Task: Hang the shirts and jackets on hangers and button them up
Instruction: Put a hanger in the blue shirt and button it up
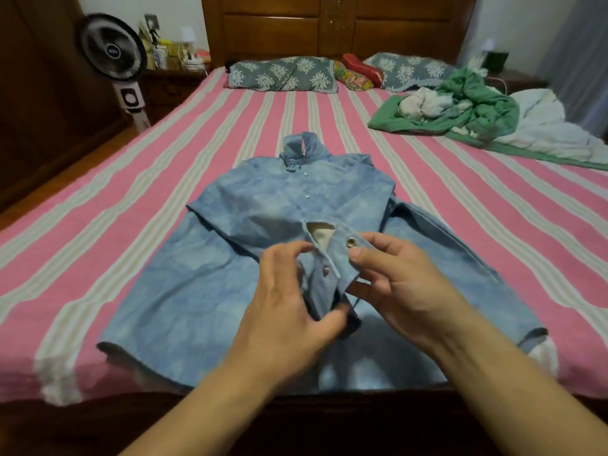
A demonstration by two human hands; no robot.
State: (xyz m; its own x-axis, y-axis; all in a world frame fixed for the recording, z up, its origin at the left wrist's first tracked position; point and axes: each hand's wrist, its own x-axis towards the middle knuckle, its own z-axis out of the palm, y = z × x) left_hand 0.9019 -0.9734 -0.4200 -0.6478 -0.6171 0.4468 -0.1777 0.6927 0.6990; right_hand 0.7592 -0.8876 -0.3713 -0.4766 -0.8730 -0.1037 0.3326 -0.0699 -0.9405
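A light blue denim shirt (204, 278) lies face up on the bed, collar pointing away from me. Its upper snaps look fastened and the front gapes open lower down, showing a pale lining. My left hand (289, 304) pinches the left front edge, just beside a small snap stud (325, 270). My right hand (404, 287) pinches the right front placket, thumb just below a metal snap ring (351, 242). The two edges are held a little apart. No hanger is visible.
The bed (131, 179) has a pink and grey striped cover. A heap of green and white clothes (460, 106) lies at the far right. Pillows (283, 74) line the wooden headboard. A standing fan (113, 49) is at the left, beside a cluttered nightstand.
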